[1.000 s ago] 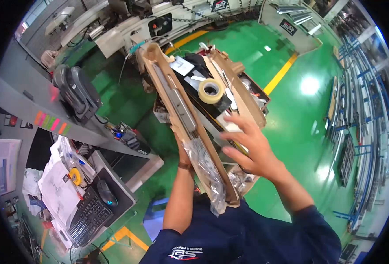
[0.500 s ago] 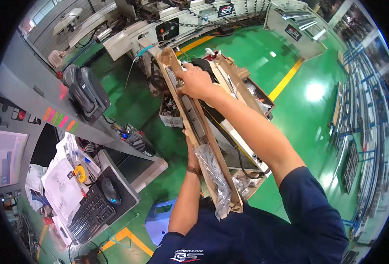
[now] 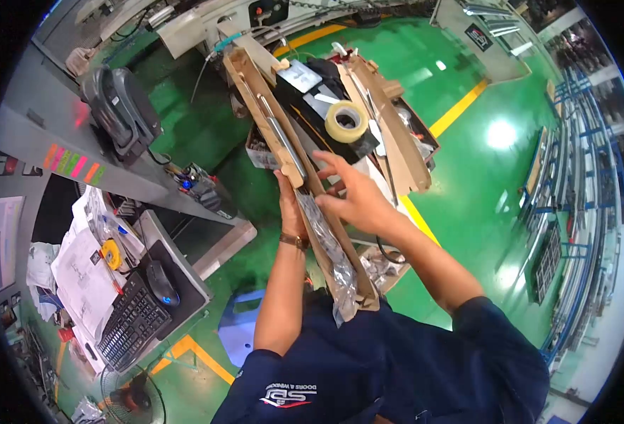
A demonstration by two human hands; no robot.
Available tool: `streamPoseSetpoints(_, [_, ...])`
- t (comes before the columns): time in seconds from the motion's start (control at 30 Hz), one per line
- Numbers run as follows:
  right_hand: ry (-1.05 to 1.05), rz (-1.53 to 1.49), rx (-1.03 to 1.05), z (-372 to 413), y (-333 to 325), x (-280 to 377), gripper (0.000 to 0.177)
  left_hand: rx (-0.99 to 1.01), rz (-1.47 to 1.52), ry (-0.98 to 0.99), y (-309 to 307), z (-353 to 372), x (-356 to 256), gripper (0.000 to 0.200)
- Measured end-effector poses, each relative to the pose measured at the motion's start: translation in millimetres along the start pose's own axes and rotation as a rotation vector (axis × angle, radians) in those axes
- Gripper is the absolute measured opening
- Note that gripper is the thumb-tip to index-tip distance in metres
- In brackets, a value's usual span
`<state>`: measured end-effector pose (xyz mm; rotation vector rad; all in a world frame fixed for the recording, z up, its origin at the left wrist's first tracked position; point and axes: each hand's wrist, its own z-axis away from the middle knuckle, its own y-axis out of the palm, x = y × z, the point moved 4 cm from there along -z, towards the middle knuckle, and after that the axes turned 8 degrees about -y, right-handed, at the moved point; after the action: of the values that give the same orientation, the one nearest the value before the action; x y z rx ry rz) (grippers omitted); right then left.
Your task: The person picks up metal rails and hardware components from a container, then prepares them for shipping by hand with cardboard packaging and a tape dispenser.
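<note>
Green floor [image 3: 467, 247] is spread beneath the whole scene, crossed by yellow lines, and right at the centre a long, narrow cardboard box [image 3: 317, 189] is held up at a slant! From below and along its left side, near the middle of its length, it is gripped by the left hand [image 3: 293, 212], the fingers partly hidden behind the cardboard. Over on the other side, the right hand [image 3: 358, 196] is opened wide, fingers parted, right by the box's right wall; whether the cardboard is touched by the fingertips cannot be told. Between the two hands the box is passed, and inside it, mostly beyond them, a slim metal part [image 3: 282, 136] is seen lying lengthwise. Toward the body, the near end is filled by crumpled clear plastic [image 3: 331, 251], which is spilled slightly over the edge, close to the dark shirt [image 3: 389, 353]. Just past the right hand, a roll of tape [image 3: 335, 128] is laid flat on dark material, and farther right an open cardboard tray [image 3: 395, 145] is seen. Out to the left, papers [image 3: 79, 279], a yellow tape measure [image 3: 111, 256], a keyboard [image 3: 134, 321] and a mouse [image 3: 162, 283] are set out together. Along the far right, long profiles are carried by blue racks [image 3: 580, 169].
</note>
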<state>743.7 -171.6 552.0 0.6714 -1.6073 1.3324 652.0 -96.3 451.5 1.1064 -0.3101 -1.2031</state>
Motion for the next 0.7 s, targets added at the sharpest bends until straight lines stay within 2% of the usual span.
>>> streamPoseSetpoints(0.07, [-0.057,-0.05,-0.011,31.3,9.6,5.6,0.068,0.12,-0.036,-0.049,-23.2,-11.1,-1.8,0.078])
streamPoseSetpoints(0.1, [-0.131,0.059,0.013,43.7,13.6,5.2,0.064,0.016,-0.009,0.022,-31.1,-21.6,-2.6,0.079])
streamPoseSetpoints(0.13, [-0.205,0.167,0.036,55.6,17.0,8.4,0.059,0.016,-0.01,0.008,-42.3,-30.3,0.1,0.079])
streamPoseSetpoints(0.17, [-0.116,0.235,0.147,69.0,19.5,11.4,0.051,0.019,-0.013,-0.005,-54.3,-38.2,-0.2,0.079])
streamPoseSetpoints(0.27, [-0.047,0.275,0.115,88.1,27.5,13.7,0.047,0.014,-0.032,0.031,-66.9,-47.5,-1.2,0.08])
streamPoseSetpoints(0.3, [-0.077,0.283,0.062,91.4,31.1,7.0,0.035,0.025,-0.02,0.037,-74.4,-50.7,1.3,0.079])
streamPoseSetpoints(0.4, [-0.092,0.301,-0.097,98.4,37.4,-2.9,0.027,0.055,0.028,0.019,-94.0,-56.6,6.6,0.077])
streamPoseSetpoints(0.43, [-0.022,0.206,-0.108,99.8,35.6,2.5,0.033,0.063,0.046,0.006,-100.7,-57.3,8.3,0.076])
streamPoseSetpoints(0.53, [0.063,0.166,-0.128,102.7,32.9,8.8,0.04,0.07,0.091,-0.025,-118.7,-57.6,16.8,0.074])
streamPoseSetpoints(0.57, [0.04,0.113,-0.142,104.2,34.7,3.8,0.046,0.069,0.099,-0.03,-124.0,-57.9,19.3,0.073])
streamPoseSetpoints(0.7, [0.068,0.102,-0.157,107.6,34.8,4.4,0.049,0.075,0.122,-0.028,-131.4,-57.5,21.7,0.071])
